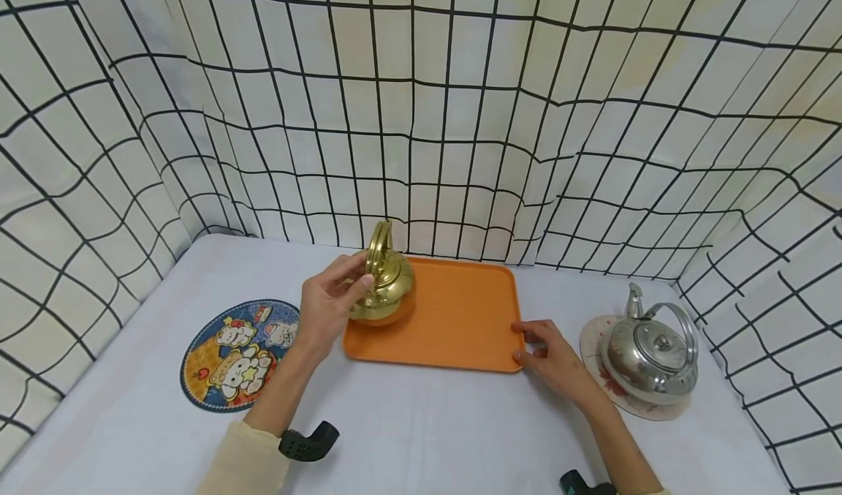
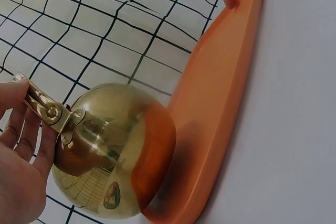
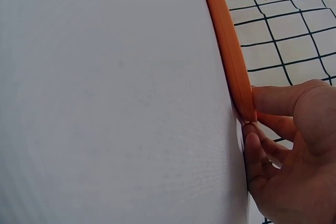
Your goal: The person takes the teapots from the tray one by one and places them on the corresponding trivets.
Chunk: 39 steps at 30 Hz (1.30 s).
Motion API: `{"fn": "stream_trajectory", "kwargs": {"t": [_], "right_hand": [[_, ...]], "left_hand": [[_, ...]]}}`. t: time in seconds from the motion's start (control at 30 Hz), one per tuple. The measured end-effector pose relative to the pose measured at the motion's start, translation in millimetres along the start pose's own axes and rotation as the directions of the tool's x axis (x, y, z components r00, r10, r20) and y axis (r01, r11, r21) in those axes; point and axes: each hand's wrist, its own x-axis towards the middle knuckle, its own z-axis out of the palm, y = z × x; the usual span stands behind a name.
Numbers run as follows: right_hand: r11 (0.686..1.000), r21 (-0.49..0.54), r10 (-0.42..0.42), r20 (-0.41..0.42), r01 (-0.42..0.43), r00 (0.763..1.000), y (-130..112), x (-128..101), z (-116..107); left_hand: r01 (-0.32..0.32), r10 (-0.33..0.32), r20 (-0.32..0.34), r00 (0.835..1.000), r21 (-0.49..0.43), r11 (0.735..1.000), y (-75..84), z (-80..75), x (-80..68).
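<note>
A shiny gold kettle (image 1: 393, 284) is above the left end of an orange tray (image 1: 463, 316). My left hand (image 1: 329, 301) grips the kettle's handle between thumb and fingers. In the left wrist view the kettle's rounded body (image 2: 113, 145) is close over the tray, mirroring its orange surface. At the tray's right edge, my right hand (image 1: 551, 356) pinches the rim. The right wrist view shows the thumb on top of the tray's edge (image 3: 231, 51), with fingertips at its underside by the table.
To the right, a silver kettle (image 1: 651, 352) stands on a round floral mat (image 1: 592, 334). A round cartoon mat (image 1: 230, 360) lies on the white table (image 1: 421, 429) at the left. Walls of black grid (image 1: 454, 129) over pale cloth enclose the back and sides.
</note>
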Motion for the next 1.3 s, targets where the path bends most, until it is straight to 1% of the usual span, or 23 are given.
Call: {"fn": "stream_trajectory", "kwargs": {"t": [0.23, 0.6, 0.83, 1.1, 1.3], "right_hand": [[1.0, 0.008, -0.001, 0.007, 0.001, 1.0, 0, 0, 0], [0.999, 0.021, -0.026, 0.01, 0.026, 1.0, -1, -1, 0], [1.0, 0.024, -0.011, 0.011, 0.011, 1.0, -1, -1, 0], [1.0, 0.021, -0.003, 0.002, 0.003, 1.0, 0, -2, -1], [0.999, 0.039, -0.023, -0.001, 0.023, 1.0, -1, -3, -1]], "left_hand": [[0.0, 0.0, -0.014, 1.0, -0.015, 1.0, 2.2, -5.9, -0.2], [0.0, -0.001, -0.039, 0.999, -0.038, 0.999, 3.8, -14.3, 0.0], [0.013, -0.014, -0.043, 0.999, -0.019, 1.0, 5.1, -19.0, -1.0], [0.018, -0.02, -0.047, 0.999, -0.043, 0.999, 5.9, -22.8, -0.7], [0.022, -0.025, -0.07, 0.997, -0.046, 0.999, 6.2, -28.3, -3.5]]}}
